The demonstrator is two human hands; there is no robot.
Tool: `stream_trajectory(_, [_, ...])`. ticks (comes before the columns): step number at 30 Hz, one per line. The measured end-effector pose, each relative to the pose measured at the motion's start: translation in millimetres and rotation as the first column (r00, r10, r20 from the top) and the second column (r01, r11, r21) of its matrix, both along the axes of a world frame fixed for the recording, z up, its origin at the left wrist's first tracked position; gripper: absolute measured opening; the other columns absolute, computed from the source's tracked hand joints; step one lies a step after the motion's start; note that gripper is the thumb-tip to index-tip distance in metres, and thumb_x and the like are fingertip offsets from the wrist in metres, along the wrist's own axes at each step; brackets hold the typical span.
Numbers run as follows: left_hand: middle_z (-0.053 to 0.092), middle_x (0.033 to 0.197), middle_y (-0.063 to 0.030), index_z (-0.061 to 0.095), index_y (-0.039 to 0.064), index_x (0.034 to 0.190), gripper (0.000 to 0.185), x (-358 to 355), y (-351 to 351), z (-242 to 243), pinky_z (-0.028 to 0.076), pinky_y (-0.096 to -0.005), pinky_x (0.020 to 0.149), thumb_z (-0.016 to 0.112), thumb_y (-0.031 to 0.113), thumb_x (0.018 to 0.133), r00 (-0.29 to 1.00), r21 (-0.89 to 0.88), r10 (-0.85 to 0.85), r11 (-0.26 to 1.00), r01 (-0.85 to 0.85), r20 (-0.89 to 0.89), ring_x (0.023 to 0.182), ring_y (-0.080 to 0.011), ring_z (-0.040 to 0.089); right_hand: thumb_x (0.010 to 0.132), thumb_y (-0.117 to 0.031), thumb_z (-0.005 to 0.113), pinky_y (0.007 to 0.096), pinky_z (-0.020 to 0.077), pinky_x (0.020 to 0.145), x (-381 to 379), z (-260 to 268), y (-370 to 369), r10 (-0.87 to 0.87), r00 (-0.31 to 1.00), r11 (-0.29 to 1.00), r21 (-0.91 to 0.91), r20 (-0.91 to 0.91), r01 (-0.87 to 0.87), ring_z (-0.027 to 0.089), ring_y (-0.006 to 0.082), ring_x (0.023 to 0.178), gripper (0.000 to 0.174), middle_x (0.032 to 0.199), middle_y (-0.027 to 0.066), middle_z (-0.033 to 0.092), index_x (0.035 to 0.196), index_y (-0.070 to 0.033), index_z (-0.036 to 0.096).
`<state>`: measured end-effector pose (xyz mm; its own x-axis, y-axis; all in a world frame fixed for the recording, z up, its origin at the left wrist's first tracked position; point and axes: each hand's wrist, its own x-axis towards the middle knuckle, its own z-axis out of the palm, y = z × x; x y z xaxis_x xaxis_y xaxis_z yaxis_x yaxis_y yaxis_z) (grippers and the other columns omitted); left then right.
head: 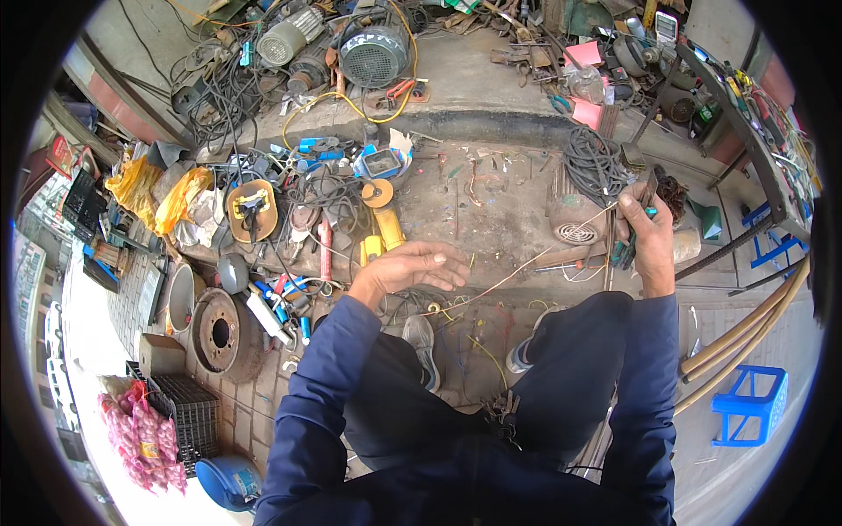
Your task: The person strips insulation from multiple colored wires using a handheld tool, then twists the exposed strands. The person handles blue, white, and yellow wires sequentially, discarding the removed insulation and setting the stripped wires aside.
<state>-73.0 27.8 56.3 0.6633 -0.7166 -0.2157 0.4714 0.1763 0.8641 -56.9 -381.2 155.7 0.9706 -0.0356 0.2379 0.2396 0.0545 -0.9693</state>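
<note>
My right hand [644, 214] is raised at the right, closed around a dark metal hand tool [650, 187] with teal on its grip, apparently pliers. Between its thumb and fingers is also the end of a thin copper-coloured wire [520, 268]. The wire slants down leftward to the floor near my left shoe [421, 338]. My left hand [421, 264] hovers at the centre-left with its fingers extended, and I see nothing in it. Just beyond it lies a yellow angle grinder [389, 227] with a tan disc [377, 193]. An electric motor [573, 207] lies left of my right hand.
Coiled black cable [595, 164] rests by that motor. More motors [373, 56] and tangled cables stand on the raised ledge. At left are a rusty wheel rim [220, 335] and a black crate [187, 407]. A tool-laden metal stand [743, 125] and blue stool [750, 406] are at right.
</note>
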Motion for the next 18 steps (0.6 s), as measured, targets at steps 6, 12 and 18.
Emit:
stream_trajectory(6, [0.069,0.109,-0.0158,0.057,0.001,0.134,0.041,5,-51,-19,0.053,-0.0297,0.067,0.053,0.031,0.107,0.990,0.000,-0.112,0.994,0.113,-0.091,0.081,-0.0196,0.066,0.099,-0.018,0.068,0.0231,0.0342,0.049,48,-23,43,0.114,0.984,0.986,-0.102,-0.136,-0.129,0.047,0.0057,0.056,0.016,0.071,-0.0019,0.055,0.098,-0.003,0.063])
stream_trajectory(12, [0.043,0.068,0.0039,0.063,0.005,0.108,0.026,26,-45,-34,0.026,-0.0239,0.045,0.047,0.026,0.110,0.939,0.042,0.177,0.984,-0.172,-0.295,0.050,-0.0049,0.030,0.099,-0.022,0.068,0.0246,0.0359,0.047,124,-81,78,0.090,0.959,0.990,-0.077,-0.269,-0.115,0.047,0.0067,0.055,0.020,0.073,-0.0012,0.057,0.097,-0.003,0.064])
stream_trajectory(18, [0.043,0.068,0.0045,0.062,0.008,0.105,0.021,67,-9,-27,0.027,-0.0226,0.050,0.048,0.023,0.109,0.663,0.049,0.659,0.721,-0.691,-0.355,0.054,-0.0062,0.033,0.092,-0.030,0.071,0.0370,0.0501,0.062,190,-250,96,-0.207,0.783,0.933,-0.359,-0.586,-0.022,0.062,0.0242,0.069,0.036,0.082,0.0104,0.066,0.103,0.005,0.067])
